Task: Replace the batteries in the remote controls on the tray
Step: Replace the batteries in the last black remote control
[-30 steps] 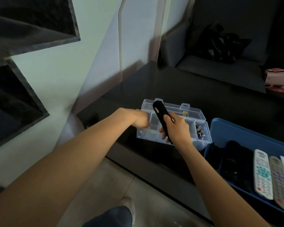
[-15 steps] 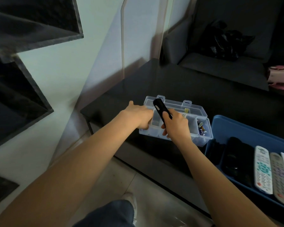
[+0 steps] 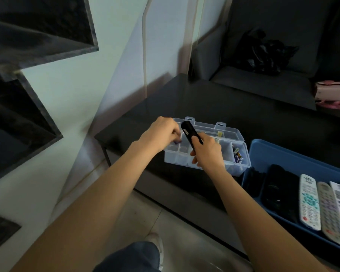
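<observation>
My right hand (image 3: 207, 152) grips a slim black remote (image 3: 189, 134), its top end tilted up and to the left above a clear plastic organiser box (image 3: 237, 163). My left hand (image 3: 161, 132) hovers over the box's left compartments and pinches a small purple-tipped battery (image 3: 177, 141). Several more batteries (image 3: 237, 155) lie in the box's rightmost compartment. A blue tray (image 3: 263, 150) at the right holds white and grey remotes (image 3: 309, 201) and dark remotes (image 3: 277, 191).
The box and tray stand on a dark low table (image 3: 204, 103) whose front edge faces me. A grey sofa (image 3: 263, 83) with a black bag (image 3: 261, 52) is behind it. A pink item (image 3: 334, 93) lies at the far right. Tiled floor and my shoe (image 3: 155, 242) are below.
My left hand has risen out of the box's left compartment with a small battery pinched in its fingers. My right hand has kept its hold on the black remote.
</observation>
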Demonstrator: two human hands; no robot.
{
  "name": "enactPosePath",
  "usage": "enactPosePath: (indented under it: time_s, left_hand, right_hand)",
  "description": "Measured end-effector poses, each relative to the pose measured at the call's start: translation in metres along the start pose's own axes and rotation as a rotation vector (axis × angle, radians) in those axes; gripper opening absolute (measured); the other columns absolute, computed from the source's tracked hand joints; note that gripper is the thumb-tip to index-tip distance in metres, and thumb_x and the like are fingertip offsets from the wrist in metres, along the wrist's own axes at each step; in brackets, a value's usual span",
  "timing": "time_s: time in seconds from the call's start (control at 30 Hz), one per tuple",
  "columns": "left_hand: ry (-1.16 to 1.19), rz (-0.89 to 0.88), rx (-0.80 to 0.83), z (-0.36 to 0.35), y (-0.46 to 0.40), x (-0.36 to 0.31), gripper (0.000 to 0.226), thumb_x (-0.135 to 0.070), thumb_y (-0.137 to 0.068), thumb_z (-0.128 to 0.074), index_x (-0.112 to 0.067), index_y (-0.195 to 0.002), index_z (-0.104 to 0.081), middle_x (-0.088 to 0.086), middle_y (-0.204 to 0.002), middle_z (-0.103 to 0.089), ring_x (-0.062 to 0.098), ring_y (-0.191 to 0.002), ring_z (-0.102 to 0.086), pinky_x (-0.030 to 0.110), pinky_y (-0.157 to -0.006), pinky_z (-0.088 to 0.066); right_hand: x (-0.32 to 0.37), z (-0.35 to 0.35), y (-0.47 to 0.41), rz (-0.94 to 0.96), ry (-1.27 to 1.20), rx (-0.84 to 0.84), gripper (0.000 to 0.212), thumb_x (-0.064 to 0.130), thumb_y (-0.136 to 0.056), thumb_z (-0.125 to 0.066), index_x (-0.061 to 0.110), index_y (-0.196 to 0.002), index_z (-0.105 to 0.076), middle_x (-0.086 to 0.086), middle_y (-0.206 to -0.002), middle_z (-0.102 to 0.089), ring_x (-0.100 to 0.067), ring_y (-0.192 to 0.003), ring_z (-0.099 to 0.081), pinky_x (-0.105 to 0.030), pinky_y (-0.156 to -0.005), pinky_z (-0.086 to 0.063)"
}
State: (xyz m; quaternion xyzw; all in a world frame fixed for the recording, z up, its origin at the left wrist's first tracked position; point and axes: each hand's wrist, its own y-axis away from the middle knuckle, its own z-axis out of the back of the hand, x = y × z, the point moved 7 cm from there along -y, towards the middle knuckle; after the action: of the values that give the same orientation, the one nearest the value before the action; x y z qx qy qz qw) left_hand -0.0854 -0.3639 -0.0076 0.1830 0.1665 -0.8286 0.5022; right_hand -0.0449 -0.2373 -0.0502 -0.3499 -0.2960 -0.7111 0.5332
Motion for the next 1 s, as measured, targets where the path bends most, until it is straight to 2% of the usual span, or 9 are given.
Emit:
enactPosePath:
  time_s: [0.07,0.13,0.23,0.3,0.37,0.5,0.63,0.77,1.0]
  left_hand:
    - [0.270,0.041,-0.240,0.008,0.004,0.000,0.011,-0.015,-0.086,-0.063,-0.010,-0.094,-0.070,0.000,-0.088,-0.067,0.007,-0.077,-0.060,0.013,-0.069,-0.044]
    - [0.630,0.209,-0.336,-0.001,0.008,0.007,0.017,-0.017,-0.091,-0.056,-0.009,-0.103,-0.065,-0.003,-0.086,-0.064,0.003,-0.073,-0.058,0.012,-0.065,-0.045]
    - [1.241,0.418,-0.214,-0.041,0.007,-0.002,0.023,-0.017,-0.096,-0.049,-0.005,-0.111,-0.060,0.001,-0.084,-0.065,0.006,-0.072,-0.062,0.017,-0.068,-0.051]
    - [1.462,0.427,-0.119,-0.062,0.001,-0.020,0.021,-0.013,-0.097,-0.046,-0.002,-0.109,-0.060,0.005,-0.084,-0.068,0.007,-0.071,-0.066,0.020,-0.072,-0.053]
    - [1.618,0.428,-0.095,-0.068,-0.002,-0.028,0.017,-0.010,-0.096,-0.046,-0.002,-0.103,-0.061,0.008,-0.084,-0.068,0.007,-0.069,-0.067,0.018,-0.068,-0.055]
    - [1.744,0.459,-0.074,-0.083,-0.017,-0.048,0.017,-0.009,-0.096,-0.044,-0.006,-0.092,-0.060,0.004,-0.077,-0.063,0.006,-0.062,-0.054,0.015,-0.052,-0.042]
    - [1.741,0.425,-0.071,-0.093,-0.027,-0.067,0.019,-0.011,-0.094,-0.040,-0.010,-0.087,-0.058,-0.002,-0.067,-0.052,0.005,-0.050,-0.040,0.017,-0.047,-0.029]
    - [1.747,0.417,-0.064,-0.101,-0.029,-0.079,0.020,-0.017,-0.097,-0.043,-0.009,-0.092,-0.061,-0.006,-0.054,-0.044,0.003,-0.045,-0.035,0.015,-0.046,-0.028]
    - [1.676,0.416,-0.059,-0.113,-0.028,-0.096,0.016,-0.023,-0.089,-0.059,-0.016,-0.075,-0.056,-0.006,-0.059,-0.046,0.003,-0.045,-0.035,0.015,-0.045,-0.027]
  right_hand:
    - [-0.004,0.005,0.005,-0.043,-0.124,0.017,0.016,0.023,-0.100,-0.041,0.017,-0.101,-0.055,-0.010,-0.074,-0.065,-0.014,-0.051,-0.059,-0.019,-0.040,-0.045]
    - [-0.012,0.012,0.010,-0.089,-0.250,0.020,0.016,0.022,-0.100,-0.041,0.017,-0.101,-0.056,-0.010,-0.072,-0.066,-0.013,-0.047,-0.056,-0.020,-0.039,-0.043]
    - [-0.027,0.023,0.016,-0.147,-0.385,0.020,0.020,0.023,-0.101,-0.042,0.014,-0.105,-0.058,-0.011,-0.071,-0.066,-0.015,-0.048,-0.054,-0.024,-0.041,-0.043]
    - [-0.037,0.034,0.018,-0.175,-0.451,0.029,0.020,0.023,-0.101,-0.041,0.013,-0.104,-0.058,-0.010,-0.069,-0.065,-0.016,-0.048,-0.053,-0.024,-0.041,-0.042]
    - [-0.039,0.037,0.022,-0.192,-0.485,0.051,0.021,0.023,-0.101,-0.042,0.012,-0.099,-0.059,-0.010,-0.067,-0.064,-0.016,-0.047,-0.052,-0.025,-0.041,-0.041]
    - [-0.053,0.059,0.022,-0.227,-0.548,0.045,0.021,0.022,-0.100,-0.042,0.010,-0.096,-0.059,-0.009,-0.063,-0.063,-0.015,-0.044,-0.050,-0.025,-0.040,-0.040]
    - [-0.068,0.082,0.021,-0.230,-0.582,0.023,0.020,0.021,-0.100,-0.043,0.011,-0.097,-0.059,-0.010,-0.066,-0.063,-0.015,-0.045,-0.051,-0.025,-0.041,-0.040]
    - [-0.081,0.093,0.025,-0.245,-0.643,0.056,0.023,0.023,-0.100,-0.042,0.007,-0.102,-0.059,-0.010,-0.067,-0.062,-0.015,-0.047,-0.050,-0.024,-0.041,-0.039]
    - [-0.094,0.104,0.037,-0.250,-0.708,0.090,0.024,0.025,-0.100,-0.043,0.008,-0.099,-0.060,-0.009,-0.069,-0.063,-0.014,-0.048,-0.049,-0.025,-0.042,-0.038]
